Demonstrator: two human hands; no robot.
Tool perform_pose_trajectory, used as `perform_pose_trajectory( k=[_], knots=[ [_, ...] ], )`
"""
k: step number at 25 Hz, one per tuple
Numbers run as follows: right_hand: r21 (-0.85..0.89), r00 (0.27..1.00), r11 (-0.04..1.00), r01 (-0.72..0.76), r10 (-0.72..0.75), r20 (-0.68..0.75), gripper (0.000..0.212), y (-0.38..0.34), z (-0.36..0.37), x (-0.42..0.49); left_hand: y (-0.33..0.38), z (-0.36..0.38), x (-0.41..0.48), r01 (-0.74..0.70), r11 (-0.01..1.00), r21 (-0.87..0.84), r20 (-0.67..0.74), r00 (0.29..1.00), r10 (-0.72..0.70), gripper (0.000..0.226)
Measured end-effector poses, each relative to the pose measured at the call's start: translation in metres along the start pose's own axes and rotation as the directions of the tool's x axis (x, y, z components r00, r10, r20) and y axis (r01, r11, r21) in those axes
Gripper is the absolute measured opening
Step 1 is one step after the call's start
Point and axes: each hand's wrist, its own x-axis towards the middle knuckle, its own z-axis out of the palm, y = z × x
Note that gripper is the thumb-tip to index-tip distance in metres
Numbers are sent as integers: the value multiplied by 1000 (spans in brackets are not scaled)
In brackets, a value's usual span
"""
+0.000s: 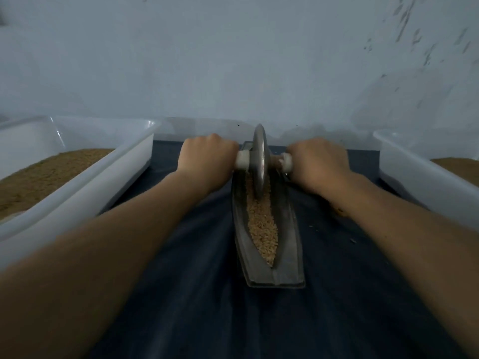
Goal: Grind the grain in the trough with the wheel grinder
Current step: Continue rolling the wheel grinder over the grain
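Both fists wrapping axle handles: left hand (pixel 209 158), right hand (pixel 319 161). Wheel grinder (pixel 259 161) sitting at far end of trough (pixel 290 229). Grain (pixel 261 224) looking whole. Advice: press evenly, keep wheel upright, roll full length.

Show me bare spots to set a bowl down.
Bare dark cloth: the near stretch before the trough, and strips between it and the left tub and right tub, under the forearms. Crowded far end: left hand and right hand grip the wheel grinder.

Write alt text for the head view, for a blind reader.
The left hand and right hand grip the wheel grinder by its handles at the far end of the trough of grain on a dark cloth. A left tub and right tub flank it.
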Motion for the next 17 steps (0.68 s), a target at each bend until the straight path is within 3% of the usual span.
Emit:
perform_pose_trajectory(
  k=[2,5,7,10,12,14,15,17],
  knots=[
    [-32,992,993,113,-114,-45,13,11,-2,-23,-9,-5,-24,-112,993,26,-81,990,114,9],
    [-146,941,976,159,-195,-278,35,20,-1,-74,-16,-9,-58,-279,958,73,-279,916,288,22],
    [-145,953,979,144,-177,-246,31,18,6,-69,-13,-5,-50,-227,970,90,-230,943,242,25],
    [-46,994,999,-20,15,-109,8,1,4,-23,-3,2,-6,-79,994,73,-84,993,85,5],
    [-17,997,999,-48,47,-53,15,-6,-2,1,-6,4,12,-40,999,-26,34,999,41,12],
    [-65,998,996,57,-59,-31,10,-1,-7,-10,-11,4,-2,-82,994,-66,34,996,85,6],
    [-83,986,987,135,-142,-91,10,5,-6,-26,-15,4,-19,-132,989,-59,-55,990,129,11],
    [-156,921,958,242,-278,-274,32,15,-1,-65,-19,6,-54,-224,975,2,-211,953,219,17]
  ],
)
